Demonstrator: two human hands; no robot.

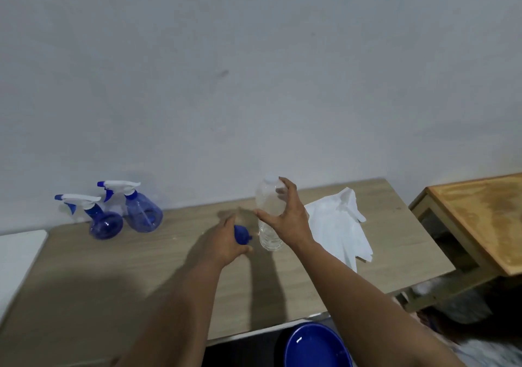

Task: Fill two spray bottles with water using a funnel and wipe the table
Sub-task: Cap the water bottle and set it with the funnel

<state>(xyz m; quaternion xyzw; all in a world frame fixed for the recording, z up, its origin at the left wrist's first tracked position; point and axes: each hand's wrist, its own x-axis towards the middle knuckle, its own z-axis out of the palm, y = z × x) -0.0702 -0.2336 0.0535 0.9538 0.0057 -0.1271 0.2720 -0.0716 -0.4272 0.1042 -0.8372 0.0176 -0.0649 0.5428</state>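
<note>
Two blue spray bottles with white trigger heads stand at the table's back left, one (105, 224) nearer me and one (142, 211) behind it to the right. A clear water bottle (268, 217) with a white cap stands mid-table. My right hand (285, 214) wraps its upper part from the right. My left hand (226, 242) rests on the table just left of the bottle, closed on a small blue funnel (241, 235) that is partly hidden. A white cloth (336, 231) lies crumpled to the right of the bottle.
The light wood table (113, 276) runs against a grey wall. A blue bowl (316, 347) sits below the table's front edge. A second wooden table (480, 219) stands to the right. A white surface (17, 256) adjoins at far left.
</note>
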